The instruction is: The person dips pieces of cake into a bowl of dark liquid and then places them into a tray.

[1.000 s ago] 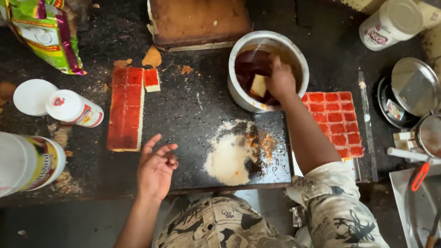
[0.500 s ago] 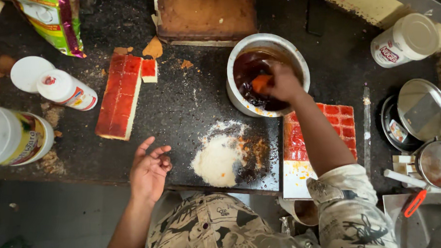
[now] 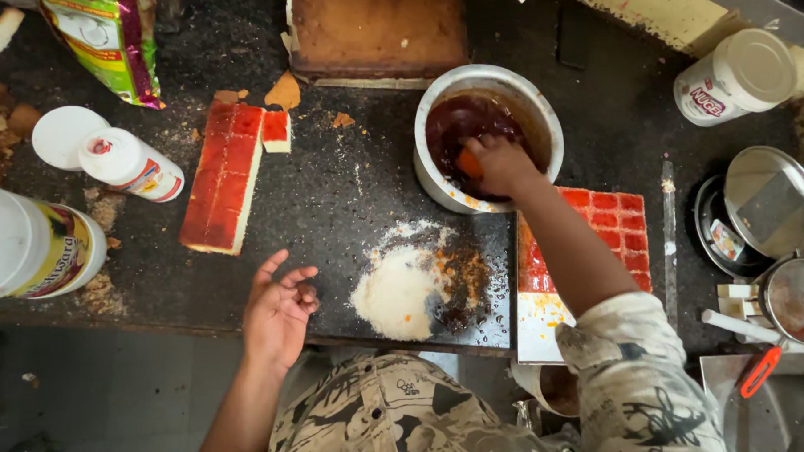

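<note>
Under the right hand [image 3: 498, 163] sits a round steel pot [image 3: 541, 114] of dark red syrup, and the fingers are closed on a small orange-soaked cake piece [image 3: 468, 164] that is half sunk in the liquid. Soaked sponge of this kind is probably light, soft and slippery, and likely to tear if pinched; a loose hold by its sides, with fingertips beneath it, seems the safest grip. The left hand [image 3: 280, 310] rests well apart at the near edge of the black counter [image 3: 347, 188], palm up, fingers loosely curled and holding nothing.

Just right of the left hand lies one heap of white crumbs [image 3: 400, 293], stained brown on its far side. Beyond that hand lies one long red-topped cake strip [image 3: 225, 177], with one small cut square [image 3: 277, 130] touching its far end. Below the right forearm, one tray [image 3: 539, 333] holds a slab of red-topped squares [image 3: 611, 223], partly hidden by the arm.

Farther out I count three white jars: one large jar [image 3: 29, 248] lying far left, one small bottle [image 3: 128, 164] on its side next to its loose lid [image 3: 65, 135], and one upright jar [image 3: 740, 76] far right. One brown cake slab [image 3: 377, 26] sits beyond the pot.
</note>
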